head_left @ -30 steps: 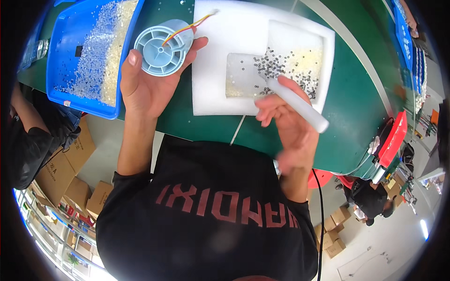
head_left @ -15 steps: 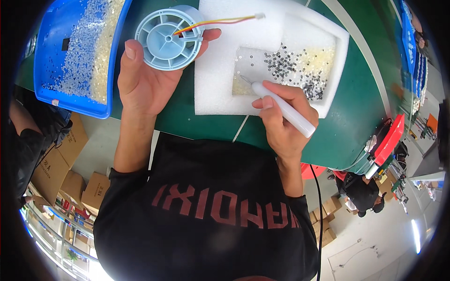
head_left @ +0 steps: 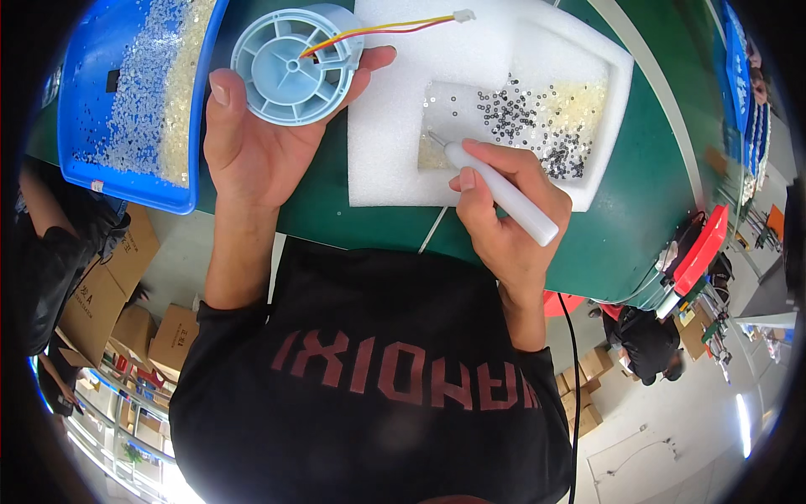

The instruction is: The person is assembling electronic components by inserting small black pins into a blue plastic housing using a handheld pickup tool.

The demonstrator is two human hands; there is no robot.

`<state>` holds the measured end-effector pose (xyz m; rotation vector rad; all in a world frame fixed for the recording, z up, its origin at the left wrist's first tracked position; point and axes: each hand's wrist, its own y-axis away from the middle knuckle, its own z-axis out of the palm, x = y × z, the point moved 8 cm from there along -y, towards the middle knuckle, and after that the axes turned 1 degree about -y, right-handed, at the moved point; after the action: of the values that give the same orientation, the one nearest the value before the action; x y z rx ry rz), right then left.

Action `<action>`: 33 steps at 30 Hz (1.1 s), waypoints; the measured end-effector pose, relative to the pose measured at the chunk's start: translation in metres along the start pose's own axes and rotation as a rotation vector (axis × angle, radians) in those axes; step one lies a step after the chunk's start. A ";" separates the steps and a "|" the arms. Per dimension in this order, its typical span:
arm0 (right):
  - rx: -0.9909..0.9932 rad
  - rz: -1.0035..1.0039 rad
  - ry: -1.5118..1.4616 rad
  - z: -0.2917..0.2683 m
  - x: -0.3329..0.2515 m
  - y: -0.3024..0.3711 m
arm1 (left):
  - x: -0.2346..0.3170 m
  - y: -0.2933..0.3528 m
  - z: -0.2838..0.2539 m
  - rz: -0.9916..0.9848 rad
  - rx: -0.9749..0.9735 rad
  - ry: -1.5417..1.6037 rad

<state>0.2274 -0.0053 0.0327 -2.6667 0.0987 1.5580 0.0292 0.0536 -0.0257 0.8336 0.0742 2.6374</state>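
Observation:
A round light-blue plastic fan housing (head_left: 294, 71) with a spoked face rests in my left hand (head_left: 267, 151), thumb on one side and fingers around the other. Yellow and red wires (head_left: 395, 29) run from it to a small white connector (head_left: 463, 15). My right hand (head_left: 512, 197) grips a white pen-shaped tool (head_left: 504, 193). Its thin metal tip points into the recess of a white foam tray (head_left: 378, 151), over the left part. Small black washers (head_left: 508, 113) and pale translucent ones (head_left: 579, 105) lie scattered in that recess.
A blue plastic tray (head_left: 80, 109) with many small clear, black and yellowish pieces stands at the left. Both trays sit on a green table (head_left: 336, 214). A red bin (head_left: 701, 252) is at the right edge. Cardboard boxes (head_left: 175, 336) and other people (head_left: 642, 344) are beyond the table.
The fan housing and my left hand have shifted slightly left, tilting a little. My right hand has moved slightly left with the pen-shaped tool, its tip still over the foam recess.

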 end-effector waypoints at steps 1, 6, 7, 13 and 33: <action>-0.006 -0.008 0.007 0.000 0.000 0.000 | 0.000 -0.001 0.000 0.000 0.000 0.000; 0.030 0.107 -0.092 -0.008 0.005 0.003 | -0.001 -0.001 0.000 -0.009 -0.014 0.032; 0.049 0.112 -0.103 -0.009 0.005 0.003 | -0.001 -0.002 0.000 -0.010 -0.015 0.032; 0.049 -0.140 0.110 -0.012 -0.015 0.000 | 0.000 -0.002 0.003 -0.014 -0.060 0.033; -0.109 -0.235 0.145 -0.025 -0.009 0.017 | 0.002 -0.004 0.008 0.053 -0.142 0.275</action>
<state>0.2438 -0.0236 0.0524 -2.7495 -0.2916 1.3365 0.0342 0.0577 -0.0186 0.4293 -0.0638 2.7531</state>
